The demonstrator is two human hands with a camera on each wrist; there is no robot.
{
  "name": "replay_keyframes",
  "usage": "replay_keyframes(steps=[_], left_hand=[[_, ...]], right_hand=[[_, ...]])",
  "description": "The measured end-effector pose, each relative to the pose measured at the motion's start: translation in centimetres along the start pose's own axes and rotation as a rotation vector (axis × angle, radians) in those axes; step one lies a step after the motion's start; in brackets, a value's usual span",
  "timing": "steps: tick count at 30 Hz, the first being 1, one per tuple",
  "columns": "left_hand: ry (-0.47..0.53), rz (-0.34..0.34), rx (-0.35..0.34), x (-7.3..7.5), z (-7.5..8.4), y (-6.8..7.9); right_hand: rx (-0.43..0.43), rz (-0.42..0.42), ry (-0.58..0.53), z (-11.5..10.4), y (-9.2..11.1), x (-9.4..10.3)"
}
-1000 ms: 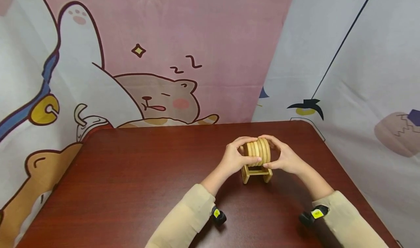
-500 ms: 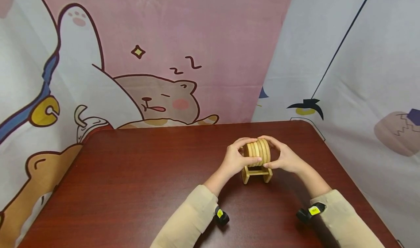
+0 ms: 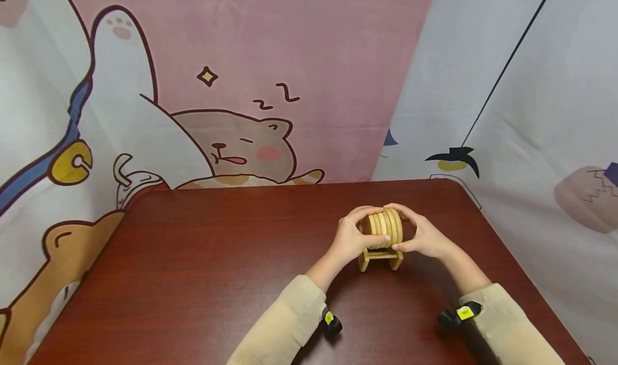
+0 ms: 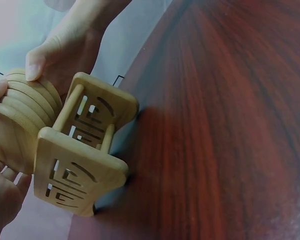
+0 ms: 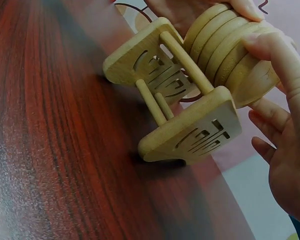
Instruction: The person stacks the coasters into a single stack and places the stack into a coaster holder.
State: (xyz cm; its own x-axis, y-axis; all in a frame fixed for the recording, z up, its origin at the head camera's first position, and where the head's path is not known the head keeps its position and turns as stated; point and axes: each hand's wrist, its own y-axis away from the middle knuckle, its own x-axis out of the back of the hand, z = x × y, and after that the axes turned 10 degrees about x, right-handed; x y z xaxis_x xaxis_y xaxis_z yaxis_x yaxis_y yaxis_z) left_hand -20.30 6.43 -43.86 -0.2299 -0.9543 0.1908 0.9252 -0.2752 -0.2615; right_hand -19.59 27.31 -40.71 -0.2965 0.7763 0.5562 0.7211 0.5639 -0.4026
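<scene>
Both hands hold a stack of round wooden coasters (image 3: 384, 229) on edge, just above a small wooden coaster rack (image 3: 380, 256). At the stack's left end, my left hand (image 3: 354, 232) grips it with the thumb in front and fingers over the top. My right hand (image 3: 421, 236) grips the right end in the same way. In the right wrist view, the rack (image 5: 190, 127) has two cut-out side panels joined by round bars, and the coasters (image 5: 230, 47) are over its upper side. Whether they touch the bars cannot be told.
The rack stands on a dark red-brown wooden table (image 3: 193, 268), towards its right back. Behind the table hangs a cloth backdrop (image 3: 338, 75) with cartoon animals. A black wrist camera (image 3: 331, 322) is strapped to the left sleeve, another camera (image 3: 451, 318) to the right.
The coaster stack, still held by both hands, has come down slightly over the rack. The head view has shifted a little. The rack stays in place.
</scene>
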Motion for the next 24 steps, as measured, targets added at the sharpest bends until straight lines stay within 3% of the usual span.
replay_keyframes(steps=[12, 24], left_hand=[[-0.058, 0.008, -0.058, -0.3, -1.2, 0.0], [-0.080, 0.015, -0.070, -0.5, -2.1, 0.3]], right_hand=[[0.009, -0.011, -0.023, 1.2, 0.6, -0.6], [0.033, -0.007, -0.041, 1.7, 0.9, -1.1]])
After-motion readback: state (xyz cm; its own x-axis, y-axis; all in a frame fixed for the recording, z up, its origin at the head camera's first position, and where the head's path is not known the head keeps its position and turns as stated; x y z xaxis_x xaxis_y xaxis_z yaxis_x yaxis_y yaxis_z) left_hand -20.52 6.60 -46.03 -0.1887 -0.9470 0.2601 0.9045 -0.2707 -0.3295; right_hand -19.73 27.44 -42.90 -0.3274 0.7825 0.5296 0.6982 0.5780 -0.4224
